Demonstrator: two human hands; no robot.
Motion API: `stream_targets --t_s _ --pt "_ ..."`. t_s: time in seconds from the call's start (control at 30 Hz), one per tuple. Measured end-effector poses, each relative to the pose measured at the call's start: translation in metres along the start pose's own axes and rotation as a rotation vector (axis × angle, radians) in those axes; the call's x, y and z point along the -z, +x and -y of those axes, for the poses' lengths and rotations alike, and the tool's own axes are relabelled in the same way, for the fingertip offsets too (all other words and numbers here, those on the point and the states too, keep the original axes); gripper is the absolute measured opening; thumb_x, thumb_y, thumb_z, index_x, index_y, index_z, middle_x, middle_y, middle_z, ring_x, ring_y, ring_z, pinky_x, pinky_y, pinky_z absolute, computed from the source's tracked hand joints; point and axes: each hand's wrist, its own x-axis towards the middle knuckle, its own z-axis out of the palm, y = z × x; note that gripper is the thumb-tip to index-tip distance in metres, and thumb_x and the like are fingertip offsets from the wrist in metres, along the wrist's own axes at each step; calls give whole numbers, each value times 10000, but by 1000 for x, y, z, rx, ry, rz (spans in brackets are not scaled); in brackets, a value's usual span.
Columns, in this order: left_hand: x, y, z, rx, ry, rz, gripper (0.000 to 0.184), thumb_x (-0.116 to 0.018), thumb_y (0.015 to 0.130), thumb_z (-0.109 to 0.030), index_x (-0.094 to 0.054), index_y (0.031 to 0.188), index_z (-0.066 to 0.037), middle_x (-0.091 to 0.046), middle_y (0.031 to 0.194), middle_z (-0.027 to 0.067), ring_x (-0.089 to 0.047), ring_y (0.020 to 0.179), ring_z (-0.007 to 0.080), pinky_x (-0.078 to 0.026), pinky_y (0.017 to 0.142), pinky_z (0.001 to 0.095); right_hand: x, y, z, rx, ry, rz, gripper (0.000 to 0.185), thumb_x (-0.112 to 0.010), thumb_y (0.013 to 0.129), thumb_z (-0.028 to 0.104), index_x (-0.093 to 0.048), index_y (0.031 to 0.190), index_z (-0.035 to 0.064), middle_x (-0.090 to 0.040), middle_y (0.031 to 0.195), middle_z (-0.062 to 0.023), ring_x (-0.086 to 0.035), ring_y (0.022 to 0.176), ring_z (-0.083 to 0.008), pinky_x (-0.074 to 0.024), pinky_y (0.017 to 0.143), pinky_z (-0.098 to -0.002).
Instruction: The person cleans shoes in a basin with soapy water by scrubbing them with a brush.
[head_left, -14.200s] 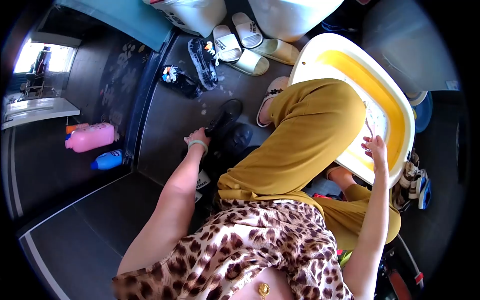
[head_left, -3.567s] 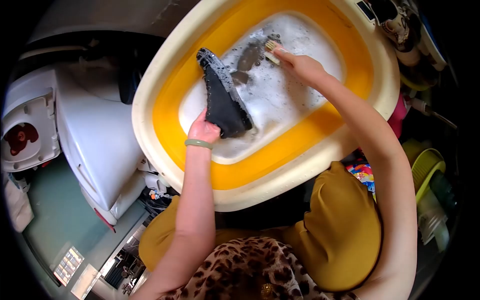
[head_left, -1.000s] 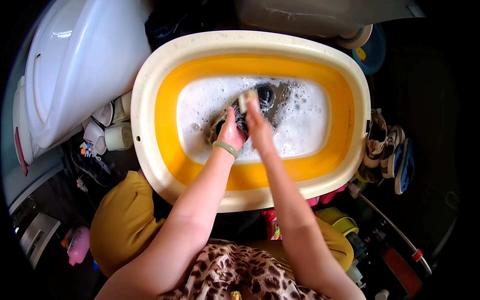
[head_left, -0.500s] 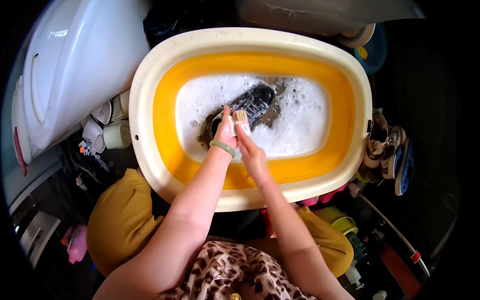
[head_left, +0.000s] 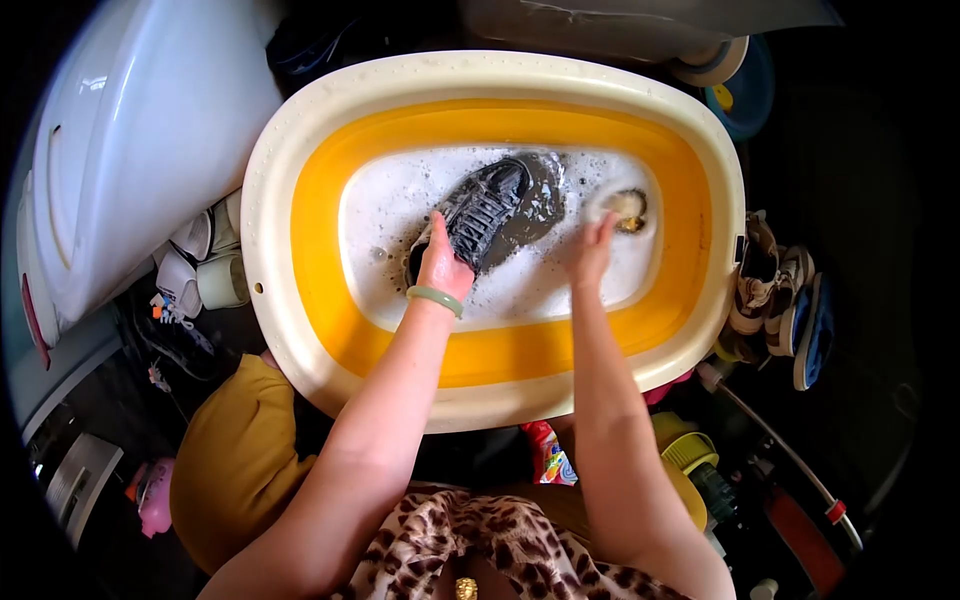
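A wet black lace-up shoe point(head_left: 483, 212) lies in foamy water inside a yellow and cream basin point(head_left: 500, 395). My left hand point(head_left: 443, 262), with a green bangle at the wrist, is closed round the shoe's heel end and side. To the right, over the foam, my right hand point(head_left: 592, 250) is closed on a pale brush point(head_left: 624, 208), which is smeared by motion near the basin's right inner wall. Dark water shows through the foam between the shoe and the brush.
Several sneakers point(head_left: 775, 290) stand right of the basin. At the left are a large white tub point(head_left: 150, 130), pale slippers point(head_left: 205, 265) and a pink bottle point(head_left: 155, 497). Green containers point(head_left: 688, 450) and a colourful packet point(head_left: 550, 455) sit below the basin.
My right hand has moved from beside my left hand to the basin's right part with the brush. The shoe, still in my left hand, has shifted slightly left and stands more steeply in view.
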Motion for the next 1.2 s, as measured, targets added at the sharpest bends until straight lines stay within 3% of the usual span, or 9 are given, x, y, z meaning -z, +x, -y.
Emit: stream_targets --t_s 0.13,0.33,0.47,0.57,0.77,0.87,0.9,0.97,1.2 --pt "9 15 6 -55 -21 -23 527 -365 941 -443 -440 1270 -38 -522 1241 110 -512 1117 246 -391 986 388 -50 -121 98 -94 10 233 462 -513 912 199 -398 1359 201 -599 873 -25 -502 626 -142 -453 589 -293" --pt "16 19 7 4 -3 25 545 -354 931 -484 -445 1263 -62 -519 1243 61 -496 1128 214 -371 995 364 -67 -110 100 563 -741 357 404 -508 890 266 -444 1284 335 -618 734 -215 -598 621 -386 -461 566 -438" --pt "7 13 4 -12 2 30 537 -364 936 -463 -424 1287 -62 -514 1254 59 -491 1134 206 -351 1013 356 -88 -86 123 396 -563 225 366 -480 908 284 -465 1274 292 -602 679 -214 -590 607 -374 -450 543 -447" --pt "23 15 -1 111 117 -69 673 -399 832 -650 -522 1179 -87 -579 1105 89 -532 1025 242 -406 928 365 -78 -167 117 273 -507 493 379 -529 897 202 -496 1274 223 -587 1078 -225 -629 944 -255 -480 786 -339" --pt "11 15 5 14 -5 12 555 -396 914 -488 -457 1260 -58 -537 1230 71 -512 1119 202 -384 989 358 -71 -71 105 534 -894 354 393 -452 910 239 -426 1290 335 -614 677 -203 -606 612 -367 -462 521 -446" --pt "12 16 1 12 -6 49 576 -397 909 -503 -445 1273 -59 -531 1238 74 -510 1117 204 -374 993 357 -89 -86 109 321 -648 358 366 -490 899 245 -473 1259 307 -607 699 -232 -605 651 -392 -473 587 -464" --pt "15 14 0 50 -18 32 598 -400 892 -539 -473 1243 -60 -559 1181 83 -530 1071 227 -384 975 364 -89 -110 91 406 -507 395 355 -516 900 167 -523 1252 214 -653 905 -190 -623 738 -218 -479 680 -336" --pt "18 13 -4 68 -50 -37 618 -393 874 -581 -502 1202 -68 -582 1098 98 -537 1025 245 -400 945 373 -74 -169 95 284 -282 509 352 -509 899 258 -513 1250 286 -607 855 -259 -619 754 -393 -491 684 -417" --pt "11 13 4 22 -12 95 597 -357 914 -517 -438 1270 -45 -510 1259 90 -502 1127 210 -382 993 361 -74 -70 103 495 -752 311 332 -492 912 249 -519 1243 245 -641 742 -177 -604 584 -315 -460 553 -370"
